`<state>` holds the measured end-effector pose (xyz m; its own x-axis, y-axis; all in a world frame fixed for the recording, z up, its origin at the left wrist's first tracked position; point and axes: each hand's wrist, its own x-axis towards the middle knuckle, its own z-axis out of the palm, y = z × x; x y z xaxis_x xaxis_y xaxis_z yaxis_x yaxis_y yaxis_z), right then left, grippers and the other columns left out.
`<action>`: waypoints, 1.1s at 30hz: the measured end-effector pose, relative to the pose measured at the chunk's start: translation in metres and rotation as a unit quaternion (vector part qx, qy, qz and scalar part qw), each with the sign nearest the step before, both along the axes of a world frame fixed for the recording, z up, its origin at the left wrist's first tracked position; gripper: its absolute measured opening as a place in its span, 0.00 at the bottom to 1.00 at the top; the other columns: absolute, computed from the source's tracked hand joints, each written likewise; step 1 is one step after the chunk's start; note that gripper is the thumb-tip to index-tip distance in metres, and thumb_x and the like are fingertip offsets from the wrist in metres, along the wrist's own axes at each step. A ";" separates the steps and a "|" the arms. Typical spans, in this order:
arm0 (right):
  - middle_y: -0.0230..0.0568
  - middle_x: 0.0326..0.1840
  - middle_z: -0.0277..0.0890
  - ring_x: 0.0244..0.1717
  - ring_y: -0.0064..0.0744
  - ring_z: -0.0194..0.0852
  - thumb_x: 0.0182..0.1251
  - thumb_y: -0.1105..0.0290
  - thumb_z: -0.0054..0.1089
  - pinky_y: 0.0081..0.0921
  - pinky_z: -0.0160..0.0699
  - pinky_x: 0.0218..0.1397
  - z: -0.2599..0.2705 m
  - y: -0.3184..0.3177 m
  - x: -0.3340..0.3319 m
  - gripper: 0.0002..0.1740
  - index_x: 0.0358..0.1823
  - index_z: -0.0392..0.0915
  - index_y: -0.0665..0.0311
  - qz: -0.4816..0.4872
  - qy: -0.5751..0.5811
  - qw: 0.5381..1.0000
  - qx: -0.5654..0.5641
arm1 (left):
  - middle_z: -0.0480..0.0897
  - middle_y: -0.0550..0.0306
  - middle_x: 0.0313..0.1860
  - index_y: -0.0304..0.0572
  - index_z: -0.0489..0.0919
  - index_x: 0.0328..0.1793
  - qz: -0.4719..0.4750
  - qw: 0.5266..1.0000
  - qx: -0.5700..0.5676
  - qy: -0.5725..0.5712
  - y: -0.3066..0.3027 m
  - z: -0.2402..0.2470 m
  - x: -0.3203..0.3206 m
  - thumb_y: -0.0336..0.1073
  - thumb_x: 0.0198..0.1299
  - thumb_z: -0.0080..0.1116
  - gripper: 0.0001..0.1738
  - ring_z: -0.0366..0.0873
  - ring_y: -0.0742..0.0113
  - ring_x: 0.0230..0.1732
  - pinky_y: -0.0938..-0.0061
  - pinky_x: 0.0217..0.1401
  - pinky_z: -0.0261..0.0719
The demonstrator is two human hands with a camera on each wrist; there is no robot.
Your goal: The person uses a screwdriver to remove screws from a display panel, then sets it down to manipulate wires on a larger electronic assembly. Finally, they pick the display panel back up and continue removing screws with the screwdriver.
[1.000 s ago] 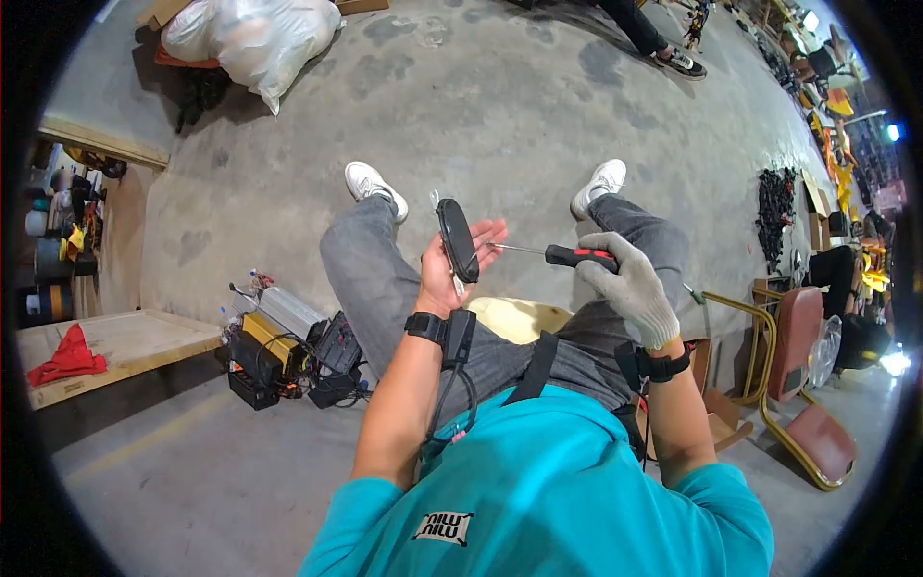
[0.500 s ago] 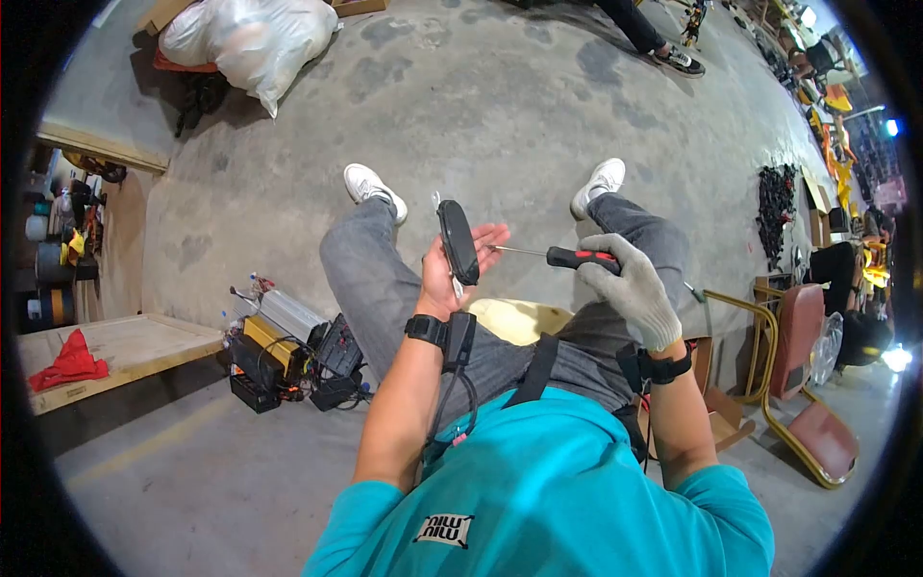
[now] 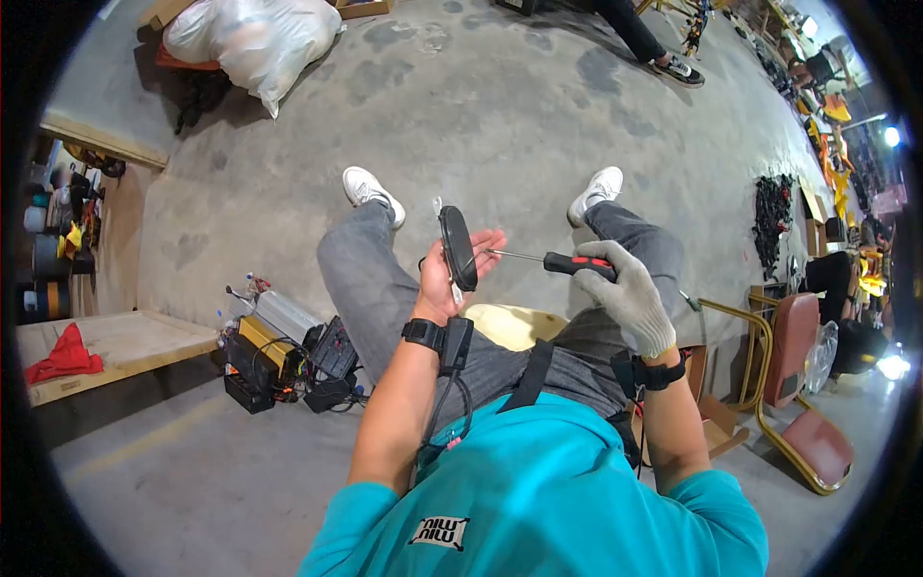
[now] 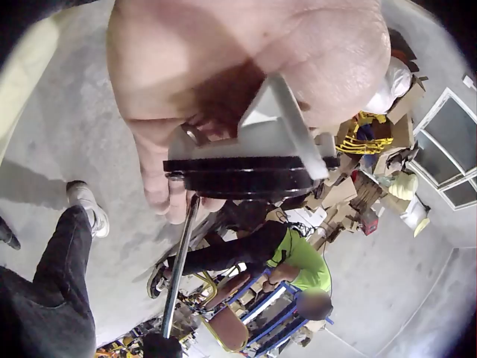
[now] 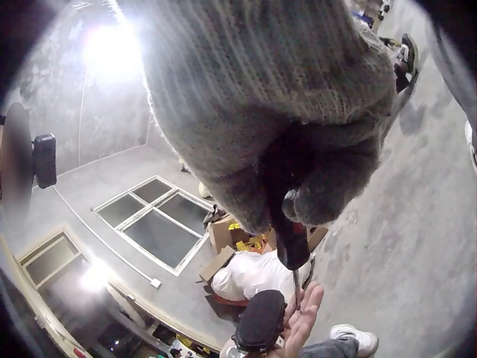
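In the head view my bare left hand [image 3: 444,274] is palm up and holds an oval black part [image 3: 459,248] with a pale bracket behind it. The left wrist view shows this white bracket [image 4: 272,119] against the palm, with the black rim below it; the thumb's hold is hidden. My gloved right hand [image 3: 630,293] grips a screwdriver [image 3: 567,263] by its black and red handle. Its thin steel shaft [image 4: 179,268] points toward my left hand, with the tip right at the part's black edge. The glove [image 5: 276,97] covers much of the handle in the right wrist view.
Power units with cables [image 3: 288,346] lie on the floor at left, beside a wooden board [image 3: 135,346] bearing a red cloth [image 3: 65,356]. A folding chair [image 3: 793,356] stands at right. White bags [image 3: 255,43] are at the far left; another person's leg [image 3: 630,29] is ahead.
The screwdriver's handle has turned slightly, showing more red, and the right hand has shifted a little with it. The left hand and black part keep nearly the same place.
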<state>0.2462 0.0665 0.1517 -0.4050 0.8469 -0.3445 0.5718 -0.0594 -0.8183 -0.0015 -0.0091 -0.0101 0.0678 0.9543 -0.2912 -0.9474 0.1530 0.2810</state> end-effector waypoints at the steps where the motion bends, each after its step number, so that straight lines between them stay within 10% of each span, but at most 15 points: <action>1: 0.36 0.32 0.78 0.33 0.24 0.74 0.61 0.66 0.67 0.24 0.74 0.41 0.000 0.001 -0.001 0.21 0.53 0.79 0.68 0.002 0.001 1.000 0.002 | 0.65 0.28 0.75 0.16 0.64 0.71 0.002 1.000 0.002 0.001 0.000 0.000 0.000 0.52 0.73 0.34 0.39 0.63 0.42 0.78 0.57 0.80 0.64; 25: 0.42 0.42 0.77 0.41 0.32 0.77 0.55 0.74 0.69 0.28 0.77 0.50 0.002 0.009 -0.001 0.21 0.52 0.79 0.67 0.123 0.007 0.975 0.183 | 0.66 0.28 0.74 0.16 0.65 0.71 -0.035 0.999 0.018 0.032 0.001 -0.003 0.001 0.52 0.74 0.30 0.39 0.65 0.42 0.76 0.56 0.79 0.65; 33: 0.39 0.42 0.78 0.43 0.28 0.77 0.57 0.74 0.69 0.26 0.77 0.51 0.004 0.005 0.000 0.21 0.54 0.79 0.66 0.075 0.009 0.990 0.118 | 0.63 0.35 0.77 0.21 0.67 0.71 -0.024 1.000 0.020 0.004 0.000 0.003 0.000 0.53 0.74 0.34 0.37 0.63 0.35 0.75 0.42 0.75 0.68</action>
<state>0.2462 0.0712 0.1559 -0.5366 0.8328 -0.1362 0.5454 0.2191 -0.8090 -0.0013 -0.0096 -0.0074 0.1109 0.9611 -0.2530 -0.9371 0.1859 0.2953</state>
